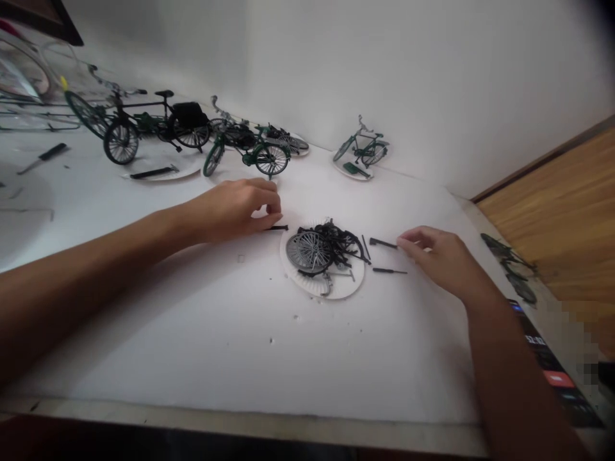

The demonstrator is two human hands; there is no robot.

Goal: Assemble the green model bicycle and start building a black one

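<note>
I am watching through the head camera as the left hand is closing its fingertips into a narrow pinch at a thin black rod, which is lying just beside a paper plate. I cannot tell whether it is gripping the rod or only touching it. The right hand is curving its fingers narrowly at the end of a second black rod, and there too I cannot tell whether it has hold. A third black rod is lying on the table nearby. On the plate, a grey spoked wheel is sitting under a tangle of black bicycle parts. I am judging that a rod could skitter away if a fingertip presses on one end, and that a brushing wrist could tip the tangle off the plate. Farther off, a black model bicycle, a green model bicycle and a smaller green model bicycle are standing along a white wall. A wooden surface is showing to the right of the white tabletop.
</note>
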